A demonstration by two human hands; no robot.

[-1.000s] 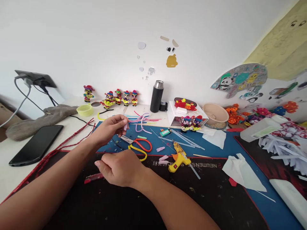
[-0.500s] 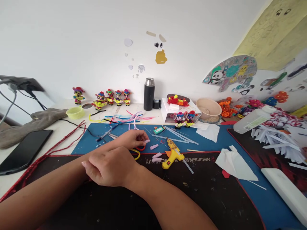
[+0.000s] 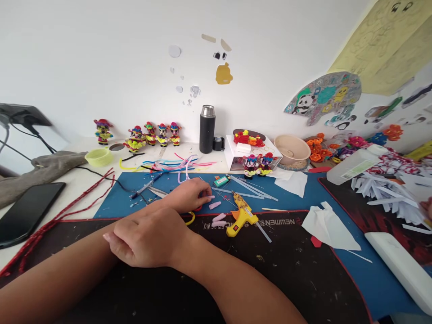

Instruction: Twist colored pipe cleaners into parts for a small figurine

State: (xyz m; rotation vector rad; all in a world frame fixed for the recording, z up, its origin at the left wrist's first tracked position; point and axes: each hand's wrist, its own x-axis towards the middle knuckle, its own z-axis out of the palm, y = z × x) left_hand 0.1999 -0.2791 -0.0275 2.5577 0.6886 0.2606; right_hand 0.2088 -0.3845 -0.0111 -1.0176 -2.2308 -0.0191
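My left hand (image 3: 192,194) reaches forward over the blue mat, its fingers pinching a small pink fuzzy piece (image 3: 210,197). Beneath it lie scissors (image 3: 191,218) with red and yellow handles, partly hidden by the hand. Similar pink pieces (image 3: 215,205) rest just right of the fingers. My right hand (image 3: 146,236) is crossed over my left forearm, its fingers curled closed; their inner side is hidden. A yellow hot glue gun (image 3: 243,217) lies to the right of the pink pieces.
Glue sticks (image 3: 249,188) and a green-and-white box (image 3: 222,181) lie behind the glue gun. Colored pipe cleaners (image 3: 168,165), a black thermos (image 3: 207,130) and small figures (image 3: 136,139) line the wall side. A phone (image 3: 30,213) is at left, paper (image 3: 330,227) at right.
The whole view has shifted slightly. My right hand has slid a little to the left along my left forearm. My left hand keeps its pinch on the pink piece.
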